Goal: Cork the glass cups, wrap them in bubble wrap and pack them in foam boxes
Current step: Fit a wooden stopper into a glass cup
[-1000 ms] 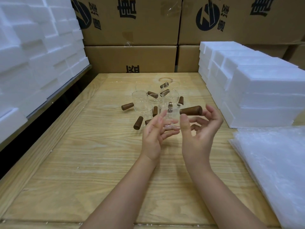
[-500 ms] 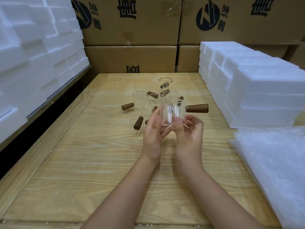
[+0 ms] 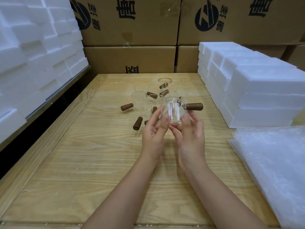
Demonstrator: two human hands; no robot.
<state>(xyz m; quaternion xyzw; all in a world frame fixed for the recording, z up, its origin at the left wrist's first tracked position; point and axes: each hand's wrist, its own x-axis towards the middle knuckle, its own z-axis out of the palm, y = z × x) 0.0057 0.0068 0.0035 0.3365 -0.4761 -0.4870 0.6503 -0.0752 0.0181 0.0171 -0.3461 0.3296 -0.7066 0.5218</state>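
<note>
Clear ribbed glass cup [image 3: 172, 110], brown cork [image 3: 194, 106]

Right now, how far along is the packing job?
Done: no wrapped or boxed cup shows. In hand: the left hand and right hand hold one glass cup with a brown cork sticking out at its side. Left: other cups and loose corks lie on the table; the bubble wrap lies flat and the foam boxes stand stacked.
</note>
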